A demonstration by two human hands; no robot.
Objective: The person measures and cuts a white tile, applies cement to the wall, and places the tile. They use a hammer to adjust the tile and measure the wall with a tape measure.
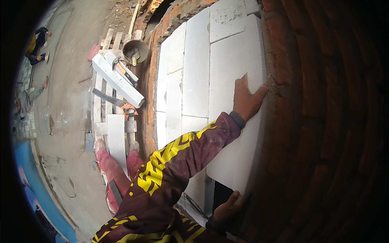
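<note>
The person stands on a wooden pallet (106, 121) and looks down along a wall of white aerated concrete blocks. Both hands are on one large white block (237, 65) that stands against the red brick wall (308, 121) on the right. The left hand (246, 99) lies flat on the face of the block, with the fingers spread and the thumb reaching to its right edge, next to the mortar joint. The right hand (229, 206) grips the lower corner of the same block from beneath, with the fingers curled around the edge. Only part of this hand shows. The left arm wears a dark red sleeve (178, 162) with yellow patterns.

On the pallet lie a long white block (117, 80), a hammer (123, 72) and a hand saw (115, 101). A bucket of mortar (135, 50) stands at the far end of the pallet. Another person (38, 44) crouches on the ground far to the left.
</note>
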